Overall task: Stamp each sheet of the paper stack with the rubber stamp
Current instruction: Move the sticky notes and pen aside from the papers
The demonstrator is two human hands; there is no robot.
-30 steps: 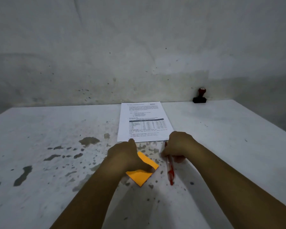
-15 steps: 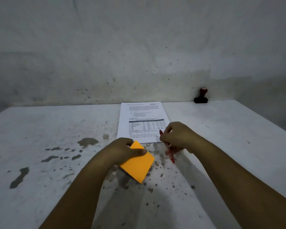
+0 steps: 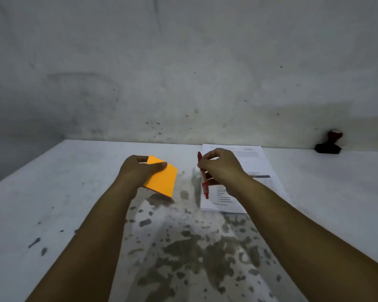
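The stack of printed white sheets point(image 3: 255, 164) lies flat on the table, partly hidden under my right arm. A rubber stamp point(image 3: 328, 144) with a dark red knob and black base stands at the wall, far right, well beyond both hands. My left hand point(image 3: 140, 171) grips an orange sticky-note pad point(image 3: 163, 180), lifted above the table left of the paper. My right hand point(image 3: 218, 166) holds a red pen point(image 3: 204, 184) upright over the paper's left edge, tip pointing down.
The white table point(image 3: 52, 203) has worn grey patches in its near middle. A stained grey wall point(image 3: 183, 83) rises straight behind the table. The table's left edge point(image 3: 24, 164) slants away toward the back corner.
Both hands have lifted off the table, the left raising the orange pad and the right raising the pen. The view has swung left, so paper and stamp now sit further right.
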